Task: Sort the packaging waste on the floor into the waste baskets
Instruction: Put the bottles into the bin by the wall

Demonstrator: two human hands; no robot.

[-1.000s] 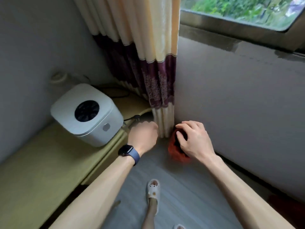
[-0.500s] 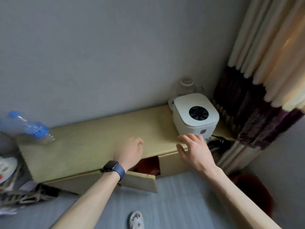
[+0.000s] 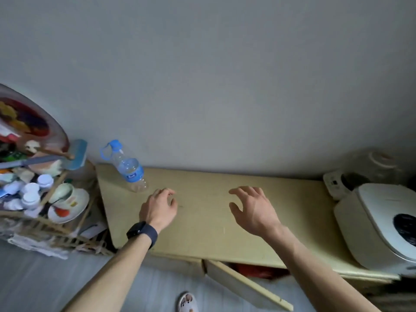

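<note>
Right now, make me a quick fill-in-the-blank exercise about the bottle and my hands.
The plastic bottle has a ___ cap. The left hand wears a ___ on its wrist. The right hand, fingers spread, holds ___.
Missing words: blue, watch, nothing.

A low yellow cabinet [image 3: 202,226] is set against a plain grey wall [image 3: 225,86], and one of its doors [image 3: 243,287] is swung ajar over the grey floor [image 3: 45,284]. A white appliance [image 3: 378,226] with a dark round vent is placed at the right end of the top. A wooden rack [image 3: 56,230] is stood just beside the left end, and white dishes [image 3: 74,206] and white-capped jars [image 3: 31,194] are kept in it. A pale slipper [image 3: 188,302] is seen at the bottom edge.
</note>
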